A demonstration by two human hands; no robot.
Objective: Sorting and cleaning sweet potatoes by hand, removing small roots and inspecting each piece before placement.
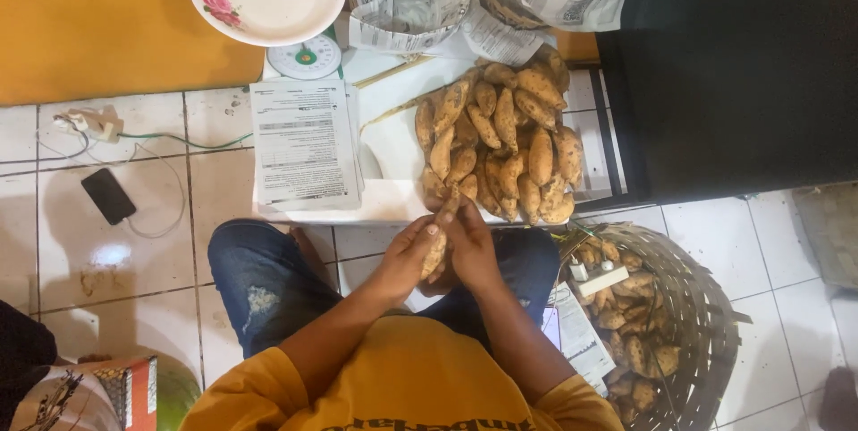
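Down low, the left hand [404, 257] and right hand [471, 248] close together around one brown snack piece [435, 252], just near of the white board's edge [313, 214]; the heap of pieces [500, 141] lies beyond, a woven basket [706, 306] at right, bare tiles [134, 243] at left

Ahead of you a white printed sheet stack [304, 143] lies on the low white table [393, 141], a dark-screened phone [108, 196] rests on the tiles to your left, and an orange-red box [134, 386] sits by your left elbow.
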